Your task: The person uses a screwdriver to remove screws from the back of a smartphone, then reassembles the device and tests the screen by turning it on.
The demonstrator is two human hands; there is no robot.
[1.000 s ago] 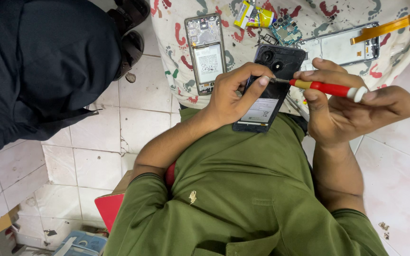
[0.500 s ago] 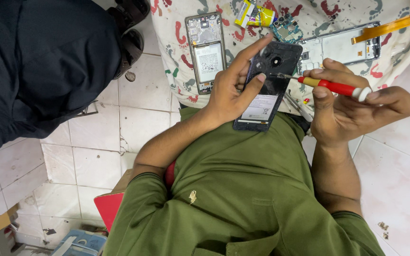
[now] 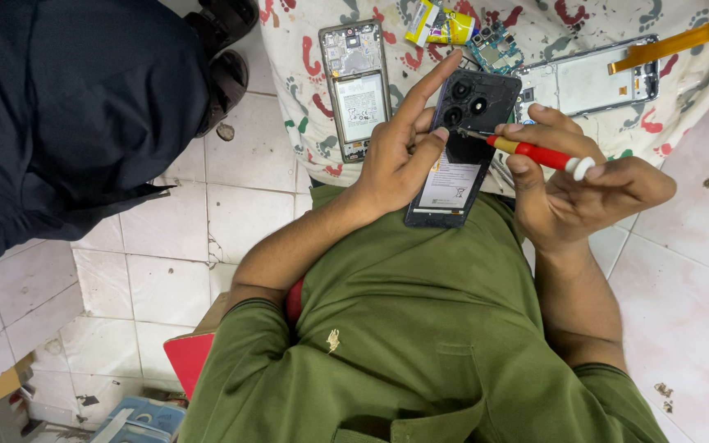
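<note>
My left hand grips a dark phone with its back off, above my lap. The index finger lies stretched along the phone's upper left edge, by the black camera module. My right hand pinches a red and yellow screwdriver with a white cap. Its metal tip rests on the phone just below the camera lenses. Both arms come out of my green shirt.
A patterned cloth carries another opened phone, a phone frame with an orange flex strip, a small circuit board and a yellow tube. A person in dark clothes crouches at left on the white tiles.
My left hand has tilted the phone up a little and stretched its index finger along the edge. The screwdriver tip has come onto the phone near the camera module.
</note>
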